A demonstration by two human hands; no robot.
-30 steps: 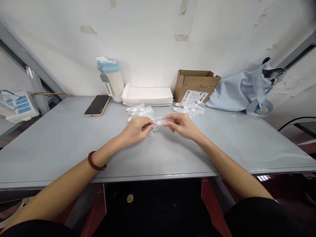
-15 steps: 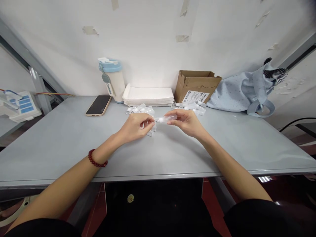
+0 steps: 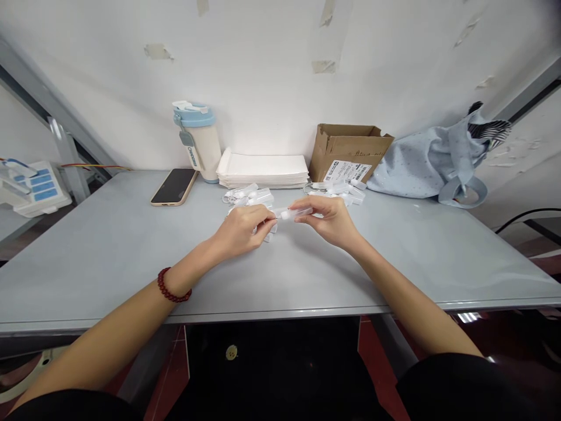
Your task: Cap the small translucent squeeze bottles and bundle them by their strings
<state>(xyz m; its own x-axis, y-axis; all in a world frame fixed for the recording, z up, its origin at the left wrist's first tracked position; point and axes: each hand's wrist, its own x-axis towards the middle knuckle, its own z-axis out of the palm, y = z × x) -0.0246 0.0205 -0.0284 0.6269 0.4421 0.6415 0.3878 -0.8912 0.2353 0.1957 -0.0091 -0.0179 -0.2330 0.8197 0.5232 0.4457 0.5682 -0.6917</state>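
My right hand [image 3: 329,217] holds a small translucent plastic bottle [image 3: 286,214] by its body, lying sideways with the white neck and tip to the left. At that tip, the thumb and index finger of my left hand [image 3: 245,229] pinch together. What they grip is too small to make out. Behind and under my left hand lie several similar clear and white bottles [image 3: 260,196], partly covered by the hand. More of these bottles [image 3: 336,187] lie beyond my right hand, in front of the box.
A stack of white envelopes [image 3: 263,169] rests against the wall between a blue-lidded cup [image 3: 202,143] and an open cardboard box [image 3: 350,146]. A phone [image 3: 174,187] lies left on the grey table [image 3: 280,280]. A light-blue cloth bag [image 3: 421,161] sits at the right.
Both hands stay at nearly the same place. The bottle and my right hand have shifted very slightly left; the left fingers still pinch at its tip.
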